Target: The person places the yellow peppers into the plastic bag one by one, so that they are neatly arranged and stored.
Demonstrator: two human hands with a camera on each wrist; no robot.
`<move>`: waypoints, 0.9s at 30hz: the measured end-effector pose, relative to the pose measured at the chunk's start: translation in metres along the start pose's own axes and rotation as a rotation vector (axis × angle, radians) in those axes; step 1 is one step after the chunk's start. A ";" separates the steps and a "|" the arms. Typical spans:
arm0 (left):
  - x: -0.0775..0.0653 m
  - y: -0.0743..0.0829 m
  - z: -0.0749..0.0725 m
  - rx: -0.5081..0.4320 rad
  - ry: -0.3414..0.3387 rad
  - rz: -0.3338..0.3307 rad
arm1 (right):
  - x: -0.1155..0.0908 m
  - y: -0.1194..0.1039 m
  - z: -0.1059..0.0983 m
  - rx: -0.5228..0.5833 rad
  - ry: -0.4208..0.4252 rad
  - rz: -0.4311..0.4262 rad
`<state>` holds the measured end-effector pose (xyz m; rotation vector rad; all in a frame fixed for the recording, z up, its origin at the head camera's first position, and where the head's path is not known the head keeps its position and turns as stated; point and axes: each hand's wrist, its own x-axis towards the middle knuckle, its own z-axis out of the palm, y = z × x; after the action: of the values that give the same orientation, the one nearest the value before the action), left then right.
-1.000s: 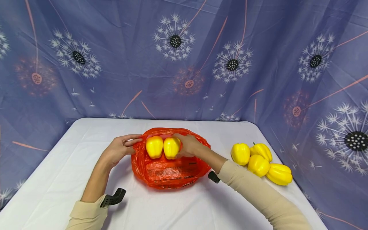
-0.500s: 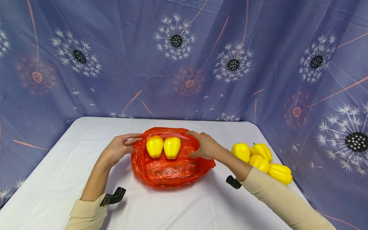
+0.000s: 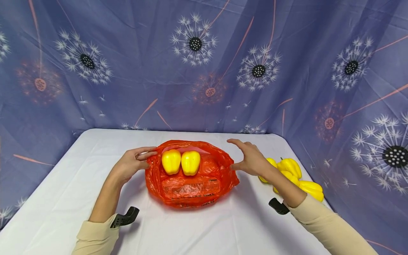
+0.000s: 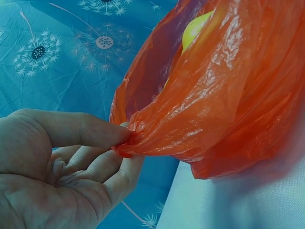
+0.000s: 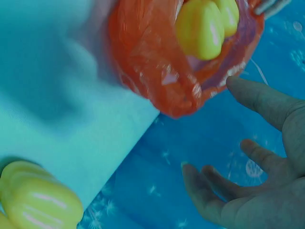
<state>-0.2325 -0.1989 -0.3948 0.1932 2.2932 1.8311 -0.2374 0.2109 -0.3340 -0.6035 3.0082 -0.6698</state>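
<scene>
A red plastic bag [image 3: 191,189] lies spread on the table with its mouth facing up. Two yellow bell peppers [image 3: 171,162] sit side by side inside it. My left hand [image 3: 129,164] pinches the bag's left rim between thumb and fingers, as the left wrist view shows at the gathered plastic [image 4: 136,138]. Just off the bag's right edge, my right hand [image 3: 253,159] is spread with nothing in it, its thumb tip right at the rim. Beyond that hand lies a group of several more yellow bell peppers [image 3: 289,167], partly hidden behind the right hand and forearm.
A white cloth covers the table [image 3: 191,230]. Behind and to both sides hangs a blue-purple curtain [image 3: 143,71] with dandelion prints. Black wrist camera mounts [image 3: 125,217] stick out from both forearms.
My right hand has let go of the right-hand pepper in the bag and moved right, out past the bag's edge. The left hand has stayed at the left rim.
</scene>
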 end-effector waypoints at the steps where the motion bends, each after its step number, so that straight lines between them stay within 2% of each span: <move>1: 0.000 0.000 0.000 -0.002 0.000 0.001 | -0.001 0.002 -0.003 0.000 0.006 0.008; 13: -0.002 0.001 0.000 -0.008 0.001 0.005 | -0.021 0.034 -0.029 -0.008 -0.031 0.136; 23: 0.000 0.001 0.000 0.001 -0.003 0.012 | -0.044 0.070 -0.044 -0.052 -0.055 0.172; 27: 0.000 0.001 0.000 0.003 -0.004 0.011 | -0.054 0.088 -0.047 -0.073 -0.072 0.212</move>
<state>-0.2324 -0.1987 -0.3940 0.2105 2.2963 1.8311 -0.2235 0.3238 -0.3316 -0.2957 2.9815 -0.5168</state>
